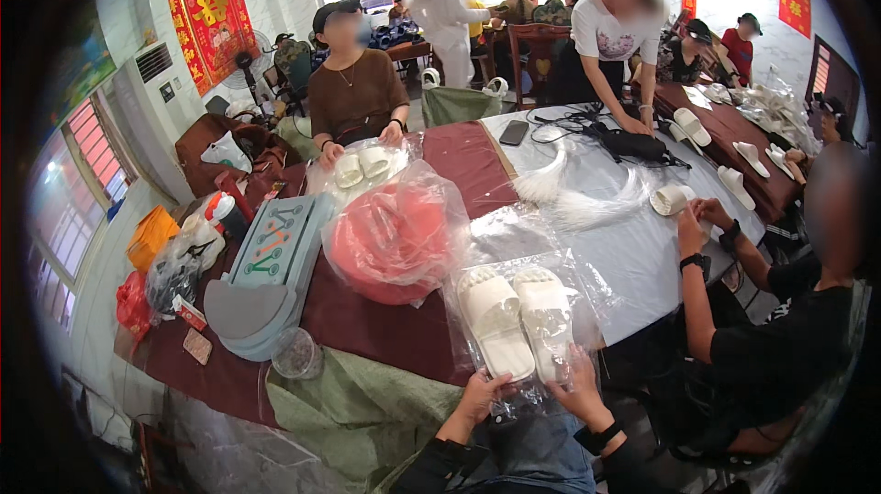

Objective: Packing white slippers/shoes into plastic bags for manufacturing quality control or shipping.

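Both hands are gripping the near end of a clear plastic bag (514,310) with a pair of white slippers (516,319) inside, soles up, side by side, lying at the near edge of the table (633,255). Left hand (482,395) is pinching the bag's near left corner, fingers closed on the plastic; right hand (578,382) is pinching the near right side, just under the right slipper's heel. Step in hand looks like closing or straightening the bag mouth around the bagged pair, packing seemingly almost done. Next move is probably calling for keeping both pinches tight and pulling the plastic flat so the slippers are not sliding out. Far left of the bag, a bulging bag of red items (395,237) is sitting on the dark red cloth (367,319). A stack of grey-blue soles (266,274) is lying further left. On the right, a seated person in black (780,338) is handling a white slipper. Across the table a person in brown (356,95) is holding another bagged pair.
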